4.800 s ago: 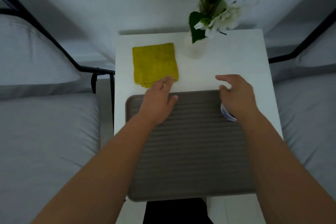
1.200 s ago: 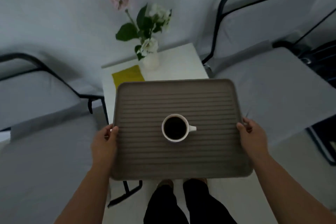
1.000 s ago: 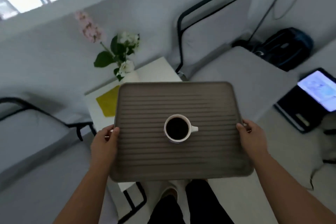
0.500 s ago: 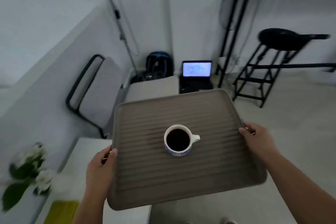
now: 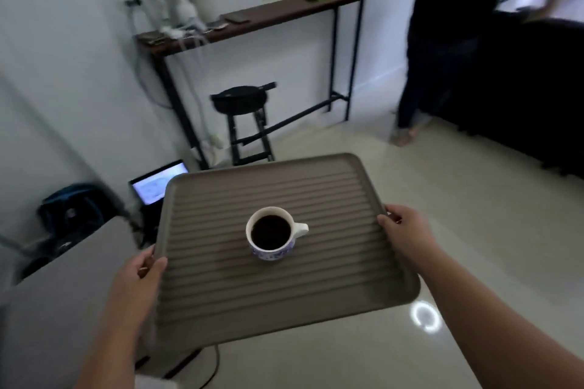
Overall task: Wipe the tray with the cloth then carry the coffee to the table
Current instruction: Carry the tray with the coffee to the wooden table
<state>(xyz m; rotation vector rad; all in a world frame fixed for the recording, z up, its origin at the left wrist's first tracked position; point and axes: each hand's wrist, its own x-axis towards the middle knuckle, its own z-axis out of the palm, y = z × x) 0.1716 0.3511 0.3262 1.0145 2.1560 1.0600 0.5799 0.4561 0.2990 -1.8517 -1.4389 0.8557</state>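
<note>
I carry a grey-brown ribbed tray (image 5: pixel 331 278) in the air over the floor, tilted slightly down to the right. A white cup with a blue pattern (image 5: pixel 272 237), full of dark coffee, stands upright near the tray's middle, handle to the right. My left hand (image 5: pixel 140 278) grips the tray's left edge, thumb on top. My right hand (image 5: pixel 406 230) grips the right edge. A narrow dark wooden table (image 5: pixel 284 14) on black legs stands against the far wall. The yellow cloth is out of view.
A black stool (image 5: pixel 245 123) stands in front of the tall table. An open laptop (image 5: pixel 158 185) and a dark backpack (image 5: pixel 69 215) sit on the floor at left, beside a grey seat cushion (image 5: pixel 63 294). A person in dark clothes (image 5: pixel 442 50) stands at right. A dark sofa (image 5: pixel 537 98) fills the far right.
I have turned further right with the tray and cup held level. The white side table, flowers and yellow cloth have left the view; the tall table, stool and a standing person have come in.
</note>
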